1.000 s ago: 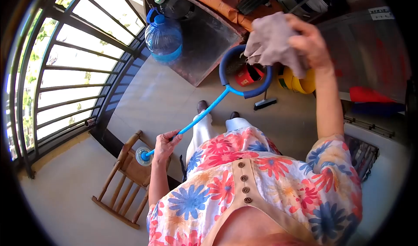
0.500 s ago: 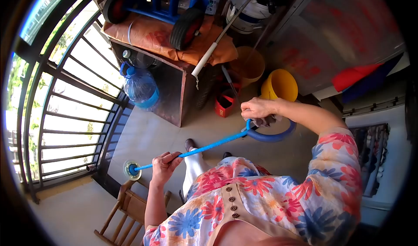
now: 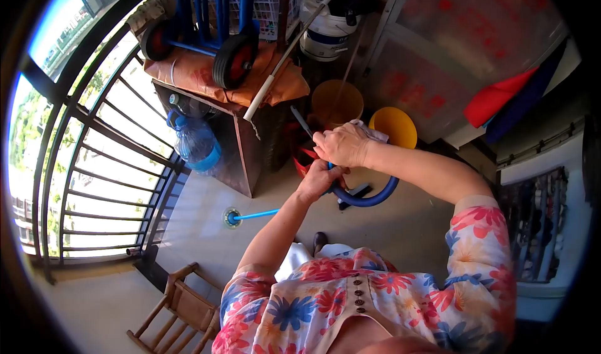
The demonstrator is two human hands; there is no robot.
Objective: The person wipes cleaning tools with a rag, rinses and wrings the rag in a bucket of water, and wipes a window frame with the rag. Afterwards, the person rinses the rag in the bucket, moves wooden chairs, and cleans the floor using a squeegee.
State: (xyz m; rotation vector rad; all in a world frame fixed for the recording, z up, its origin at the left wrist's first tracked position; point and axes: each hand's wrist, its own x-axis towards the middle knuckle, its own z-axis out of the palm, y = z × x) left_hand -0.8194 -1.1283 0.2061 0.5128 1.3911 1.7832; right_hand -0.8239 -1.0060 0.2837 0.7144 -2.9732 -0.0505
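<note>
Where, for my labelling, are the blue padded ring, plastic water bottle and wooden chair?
Blue padded ring (image 3: 372, 200): head view, lower curve.
Plastic water bottle (image 3: 196, 141): head view, body.
Wooden chair (image 3: 193, 305): head view, solid panel.

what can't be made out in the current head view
Head view:
pale crumpled cloth: partly behind the right hand
part of the thin blue pole: behind the left forearm
blue metal cart: top cut off by upper edge
red marks on grey panel: too blurred to read

ringed blue pole (image 3: 258, 214): 1 | cart wheels (image 3: 235, 61): 2 | wooden chair (image 3: 193, 305): 1 | shirt buttons (image 3: 359, 292): 4
</note>
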